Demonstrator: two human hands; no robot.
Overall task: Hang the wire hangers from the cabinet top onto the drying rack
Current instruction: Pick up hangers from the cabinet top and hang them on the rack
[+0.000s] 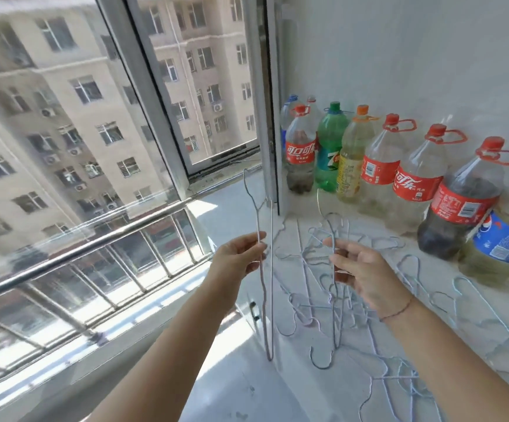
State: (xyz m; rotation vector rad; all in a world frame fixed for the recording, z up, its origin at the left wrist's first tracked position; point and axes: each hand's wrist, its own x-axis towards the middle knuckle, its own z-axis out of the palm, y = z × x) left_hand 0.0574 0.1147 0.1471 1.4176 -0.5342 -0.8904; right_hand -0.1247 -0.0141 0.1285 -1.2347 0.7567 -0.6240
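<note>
While the left hand [241,254] pinches one wire hanger [267,269] upright beside the window rail [73,254], the right hand [359,272] grips a second hanger [334,239] above the cabinet top [353,360]. Remaining loose hangers [384,345] lie tangled on that surface, near a row of plastic bottles [381,166] against the wall.
</note>
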